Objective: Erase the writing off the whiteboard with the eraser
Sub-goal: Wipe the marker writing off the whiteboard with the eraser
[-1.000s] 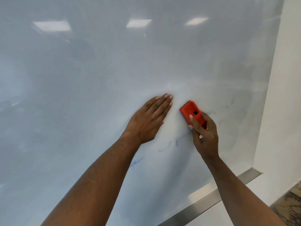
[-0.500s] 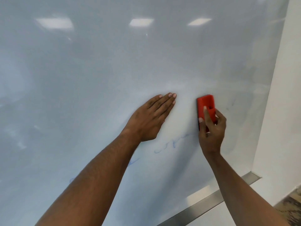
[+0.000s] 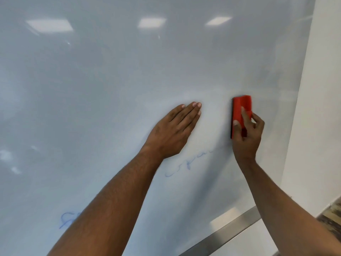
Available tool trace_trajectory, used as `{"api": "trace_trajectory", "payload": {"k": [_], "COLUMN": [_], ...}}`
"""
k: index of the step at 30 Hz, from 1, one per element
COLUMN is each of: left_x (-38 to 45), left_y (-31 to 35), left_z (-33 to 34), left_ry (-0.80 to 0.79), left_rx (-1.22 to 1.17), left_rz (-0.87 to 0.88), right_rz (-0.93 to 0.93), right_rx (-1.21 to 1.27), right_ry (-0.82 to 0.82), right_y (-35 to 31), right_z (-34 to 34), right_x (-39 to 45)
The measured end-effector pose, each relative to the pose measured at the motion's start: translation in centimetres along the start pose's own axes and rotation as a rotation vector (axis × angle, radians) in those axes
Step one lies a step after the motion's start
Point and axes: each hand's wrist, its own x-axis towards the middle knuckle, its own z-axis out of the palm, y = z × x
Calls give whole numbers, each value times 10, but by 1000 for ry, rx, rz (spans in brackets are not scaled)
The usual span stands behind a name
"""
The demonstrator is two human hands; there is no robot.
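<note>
Upright against the whiteboard (image 3: 129,80), the red eraser (image 3: 241,109) is gripped by the right hand (image 3: 247,133); the left hand (image 3: 175,130) presses flat, fingers straight, above faint blue writing (image 3: 186,165).

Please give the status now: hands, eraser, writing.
Left hand flat on whiteboard. Right hand grips red eraser against board. Blue writing remains below. Nothing blocking.

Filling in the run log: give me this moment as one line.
right hand grips red block eraser on glossy whiteboard | left hand flat on board | faint blue writing remains
</note>
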Motion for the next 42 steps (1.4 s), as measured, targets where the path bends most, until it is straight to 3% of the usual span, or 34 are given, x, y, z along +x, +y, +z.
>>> {"api": "trace_trajectory", "payload": {"k": [2,6,7,10,11,14,16,20,21,25,26,29,30,34,35,39,40,42], "left_x": [3,8,9,10,11,14,18,28,31,37,38,38,37,37,37,32,31,30], "left_y": [2,7,8,9,9,12,16,22,24,31,32,33,33,33,32,28,28,28], "left_z": [2,5,5,6,7,11,14,18,19,21,22,23,22,21,20,19,20,21], "left_ry": [8,37,39,41,42,59,70,59,52,11,4,9,8,4,-3,-33,-24,11], "left_rx": [2,-1,-2,1,2,9,21,30,30,24,16,0,-1,17,20,13,8,11], "left_rz": [-2,-21,-24,-27,-28,-32,-32,-14,1,49,51,43,42,44,46,67,72,77], "right_rz": [181,-285,-254,129,165,-95,-163,188,177,-214,-171,214,230,-275,-284,266,273,89], "right_rx": [37,-40,-36,0,-14,-80,-98,-71,-81,-157,-158,-117,-133,-233,-237,-168,-182,-222], "right_ry": [82,-118,-116,34,50,-93,-159,-28,-19,-156,-135,22,47,-118,-133,80,85,0], "right_y": [-2,8,12,14,16,26,36,38,37,47,50,50,47,44,49,53,53,57], "right_z": [3,-4,-6,-5,-6,-16,-24,-21,-20,-24,-24,-19,-17,-17,-18,-15,-15,-19], "right_x": [4,0,2,8,8,9,11,21,22,11,12,18,19,3,1,4,2,-8]}}
